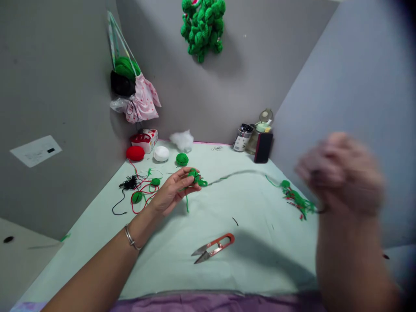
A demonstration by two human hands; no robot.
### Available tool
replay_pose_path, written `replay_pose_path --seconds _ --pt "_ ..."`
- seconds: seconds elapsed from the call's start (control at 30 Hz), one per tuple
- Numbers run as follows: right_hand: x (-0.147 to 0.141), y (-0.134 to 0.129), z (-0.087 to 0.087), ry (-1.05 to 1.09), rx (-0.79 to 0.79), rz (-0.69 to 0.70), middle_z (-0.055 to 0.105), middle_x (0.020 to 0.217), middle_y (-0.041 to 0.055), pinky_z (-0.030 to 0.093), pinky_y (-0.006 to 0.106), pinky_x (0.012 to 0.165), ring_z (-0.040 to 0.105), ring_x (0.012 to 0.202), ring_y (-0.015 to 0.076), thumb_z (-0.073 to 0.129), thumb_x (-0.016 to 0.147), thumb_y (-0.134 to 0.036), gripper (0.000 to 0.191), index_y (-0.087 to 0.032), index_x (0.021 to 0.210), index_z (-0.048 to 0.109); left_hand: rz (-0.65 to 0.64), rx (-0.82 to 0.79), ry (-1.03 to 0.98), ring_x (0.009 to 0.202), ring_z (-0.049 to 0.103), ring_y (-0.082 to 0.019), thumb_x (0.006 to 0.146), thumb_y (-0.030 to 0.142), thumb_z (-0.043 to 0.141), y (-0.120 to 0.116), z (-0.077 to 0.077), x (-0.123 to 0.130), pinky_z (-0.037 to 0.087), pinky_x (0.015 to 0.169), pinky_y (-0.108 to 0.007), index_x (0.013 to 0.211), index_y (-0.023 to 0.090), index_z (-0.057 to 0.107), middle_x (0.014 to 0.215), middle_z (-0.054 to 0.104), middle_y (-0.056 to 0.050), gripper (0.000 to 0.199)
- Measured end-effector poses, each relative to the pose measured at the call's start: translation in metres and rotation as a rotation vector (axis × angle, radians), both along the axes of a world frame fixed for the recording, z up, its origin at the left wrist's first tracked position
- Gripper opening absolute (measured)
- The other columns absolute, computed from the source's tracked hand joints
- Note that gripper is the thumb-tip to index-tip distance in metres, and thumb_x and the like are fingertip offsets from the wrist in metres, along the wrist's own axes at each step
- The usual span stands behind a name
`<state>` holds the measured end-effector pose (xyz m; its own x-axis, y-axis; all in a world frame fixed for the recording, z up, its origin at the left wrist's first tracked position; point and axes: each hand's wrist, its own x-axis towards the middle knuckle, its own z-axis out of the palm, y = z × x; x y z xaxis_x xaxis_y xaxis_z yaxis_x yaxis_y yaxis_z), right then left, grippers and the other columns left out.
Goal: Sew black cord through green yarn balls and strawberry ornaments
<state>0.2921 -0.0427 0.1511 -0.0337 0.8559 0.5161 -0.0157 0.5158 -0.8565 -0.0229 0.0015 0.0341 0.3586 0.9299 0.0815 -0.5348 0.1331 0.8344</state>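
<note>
My left hand (177, 188) holds a small green crocheted piece (196, 177) between thumb and fingers, above the middle of the table. From the piece a dark strand (240, 172) runs right in an arc toward my right hand (341, 173), which is raised at the right and smeared by motion. Its fingers look curled, but what they hold is too blurred to make out. A short green yarn tail (187, 204) hangs below my left hand. Orange-handled thread snips (216, 247) lie with blades apart on the pale green table (169, 260), beside a short dark thread (235, 222).
Tangled red and black yarn (130, 183) lies at left. Red (135, 153), white (161, 154) and green (182, 159) yarn balls and stuffing (182, 141) stand behind. Green scraps (297, 200) lie right; a phone (263, 147) leans on a jar. Green crochet pieces (203, 28) hang above.
</note>
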Motion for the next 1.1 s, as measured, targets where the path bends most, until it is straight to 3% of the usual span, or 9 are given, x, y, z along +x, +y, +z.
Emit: replay_pose_path --seconds 0.17,0.23,0.33,0.5,0.63,0.77,0.87,0.97,1.1 --pt "-0.089 0.041 -0.073 0.122 -0.380 0.126 0.071 0.075 0.0007 0.024 0.020 0.041 0.036 0.041 0.0031 0.081 0.073 -0.043 0.034 -0.019 0.085 0.059 -0.045 -0.004 0.062 0.075 0.070 -0.012 0.079 0.026 0.081 -0.005 -0.001 0.006 0.058 0.083 -0.028 0.101 0.015 0.071 0.094 0.072 -0.003 0.027" --pt "-0.106 0.046 -0.101 0.126 -0.462 0.171 0.074 0.090 0.0047 0.029 0.020 0.041 0.045 0.045 0.0038 0.078 0.075 -0.046 0.036 -0.018 0.083 0.056 -0.064 -0.003 0.071 0.077 0.070 -0.013 0.079 0.026 0.081 -0.006 -0.002 0.007 0.057 0.085 -0.029 0.104 0.015 0.070 0.097 0.073 -0.004 0.029" --pt "-0.116 0.041 -0.122 0.015 -0.598 0.340 0.071 0.077 0.0028 0.036 0.021 0.044 0.055 0.046 0.0085 0.070 0.081 -0.051 0.037 -0.018 0.084 0.055 -0.083 0.006 0.077 0.078 0.070 -0.013 0.080 0.025 0.080 -0.005 -0.004 0.008 0.057 0.084 -0.029 0.113 0.019 0.069 0.096 0.073 -0.003 0.035" --pt "-0.107 0.033 -0.112 -0.009 -0.512 0.292 0.047 0.047 -0.0079 0.027 0.020 0.046 0.037 0.043 0.0065 0.066 0.087 -0.045 0.030 -0.018 0.082 0.055 -0.022 0.010 0.137 0.079 0.068 -0.013 0.079 0.024 0.080 0.001 -0.013 0.008 0.056 0.086 -0.031 0.106 0.020 0.072 0.101 0.072 -0.003 0.029" --pt "-0.098 0.036 -0.101 0.101 -0.455 0.215 0.034 0.053 -0.0102 0.017 0.021 0.048 0.025 0.046 0.0051 0.072 0.082 -0.042 0.030 -0.018 0.080 0.055 -0.025 0.112 0.331 0.072 0.067 -0.015 0.076 0.024 0.082 0.004 -0.021 0.014 0.055 0.079 -0.032 0.099 0.018 0.074 0.083 0.069 -0.002 0.026" --pt "-0.090 0.035 -0.096 -0.070 -0.334 0.218 0.045 0.058 -0.0057 0.028 0.023 0.050 0.037 0.050 0.0080 0.068 0.088 -0.041 0.025 -0.018 0.082 0.062 -0.069 0.128 0.376 0.071 0.067 -0.015 0.075 0.024 0.081 0.003 -0.026 0.019 0.053 0.078 -0.033 0.100 0.019 0.074 0.080 0.065 0.000 0.027" --pt "-0.082 0.030 -0.094 -0.333 -0.090 0.031 0.061 0.079 0.0030 0.039 0.027 0.061 0.052 0.067 0.0129 0.068 0.090 -0.035 0.018 -0.019 0.084 0.071 -0.078 0.071 0.276 0.079 0.068 -0.015 0.078 0.028 0.080 0.003 -0.027 0.017 0.054 0.089 -0.037 0.103 0.020 0.074 0.092 0.066 -0.001 0.027" --pt "-0.078 0.026 -0.094 -0.487 0.121 -0.197 0.055 0.077 0.0021 0.039 0.028 0.061 0.050 0.067 0.0135 0.066 0.092 -0.029 0.013 -0.021 0.088 0.075 -0.068 0.048 0.197 0.088 0.069 -0.016 0.083 0.030 0.076 0.003 -0.026 0.014 0.053 0.096 -0.038 0.107 0.021 0.073 0.107 0.068 -0.005 0.026" --pt "-0.081 0.023 -0.099 -0.669 0.280 -0.246 0.051 0.069 0.0001 0.037 0.027 0.058 0.047 0.059 0.0122 0.058 0.097 -0.024 0.017 -0.021 0.094 0.075 -0.064 0.021 0.177 0.091 0.068 -0.017 0.081 0.027 0.079 0.002 -0.024 0.015 0.053 0.096 -0.037 0.109 0.019 0.072 0.106 0.071 -0.007 0.030"
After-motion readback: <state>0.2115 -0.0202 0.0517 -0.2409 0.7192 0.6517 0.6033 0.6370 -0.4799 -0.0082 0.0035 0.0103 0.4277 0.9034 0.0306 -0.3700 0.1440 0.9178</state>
